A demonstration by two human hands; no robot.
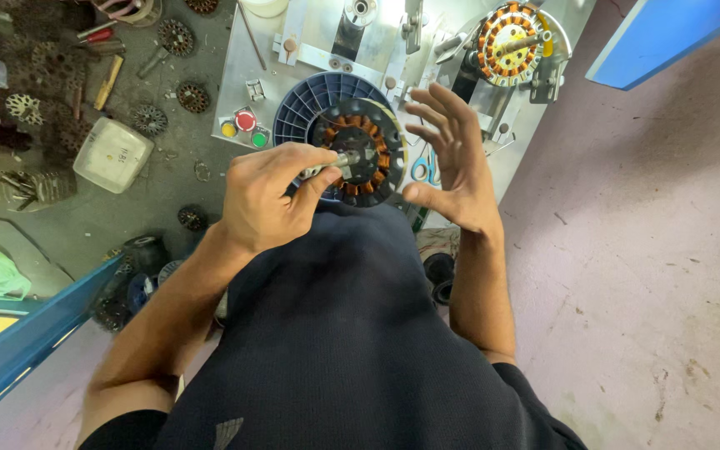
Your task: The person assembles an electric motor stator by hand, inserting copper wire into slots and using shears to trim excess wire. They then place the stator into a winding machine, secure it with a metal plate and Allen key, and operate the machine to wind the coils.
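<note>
My left hand (268, 193) grips the metal shaft at the middle of a round black stator (366, 151) wound with copper coils. The stator stands on edge in front of a blue ribbed disc (314, 104). My right hand (452, 154) is spread, fingers apart, against the stator's right rim, and holds nothing. A second wound stator (510, 43) with orange coils is mounted on the grey winding machine (310, 50) at the upper right.
Red, yellow and green buttons (244, 125) sit on the machine's plate. Bare stator cores (177, 37), tools and a white box (112, 154) lie on the dark bench at left. Blue-handled scissors (423, 169) lie by my right hand. A blue rail (35, 329) runs at lower left.
</note>
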